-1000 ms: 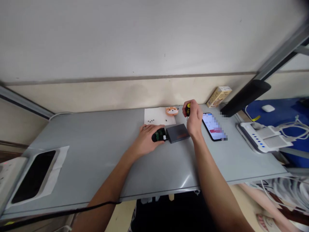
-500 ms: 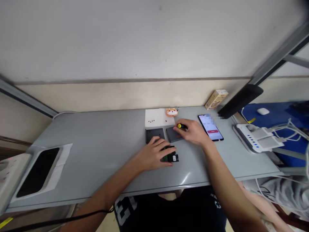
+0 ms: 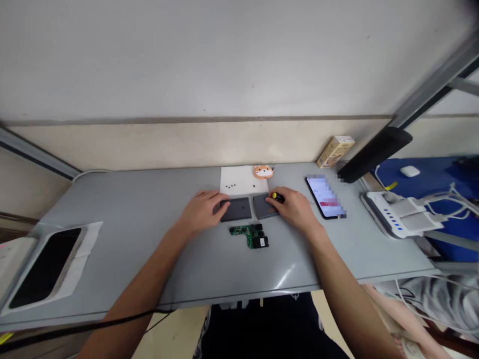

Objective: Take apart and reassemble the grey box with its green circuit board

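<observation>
My left hand (image 3: pixel 200 212) has its thumb and fingers closed on the left edge of a flat dark case half (image 3: pixel 236 210). In my right hand (image 3: pixel 297 207) is a short screwdriver (image 3: pixel 278 197) with a yellow-ended black handle; its tip is hidden. The same hand's fingers rest at a second dark case half (image 3: pixel 262 208), covering its right side. Just below the two halves lies a green circuit board (image 3: pixel 250 234) with black parts and a white label. Several tiny dark screws sit on a white paper (image 3: pixel 239 175) behind them.
An orange animal-faced case (image 3: pixel 263 172) lies on the paper. To the right are a lit phone (image 3: pixel 325 197), a small box (image 3: pixel 336 151), a black cylinder (image 3: pixel 375 154) and a white power strip (image 3: pixel 398 214) with cables. A tablet-like device (image 3: pixel 47 267) lies far left. Another person's leg (image 3: pixel 407 311) shows lower right.
My left hand has left the circuit board and moved left to the edge of the left case half. The board now lies uncovered. My right hand still holds the screwdriver at the right half.
</observation>
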